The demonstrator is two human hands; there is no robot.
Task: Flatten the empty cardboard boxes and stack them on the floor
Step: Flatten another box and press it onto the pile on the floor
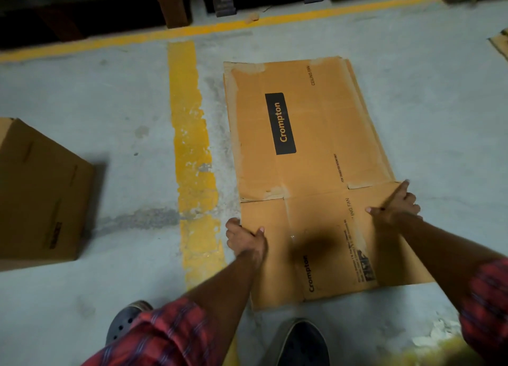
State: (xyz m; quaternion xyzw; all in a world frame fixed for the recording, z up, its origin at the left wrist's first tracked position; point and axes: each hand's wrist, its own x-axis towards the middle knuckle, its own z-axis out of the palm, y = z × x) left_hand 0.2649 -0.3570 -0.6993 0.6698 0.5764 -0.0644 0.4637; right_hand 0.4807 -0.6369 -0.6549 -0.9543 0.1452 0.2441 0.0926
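A flattened brown cardboard box printed "Crompton" lies on the grey floor, with more flat layers showing at its right edge. My left hand grips its near left edge, thumb on top and fingers curled under. My right hand rests on the near right part, fingers spread and one pointing along the flap edge. A second, unflattened brown box stands at the left.
A worn yellow floor stripe runs beside the flat box, and another yellow line crosses the back. Dark rack legs stand behind it. A cardboard corner shows at far right. My shoes are near the box's front edge.
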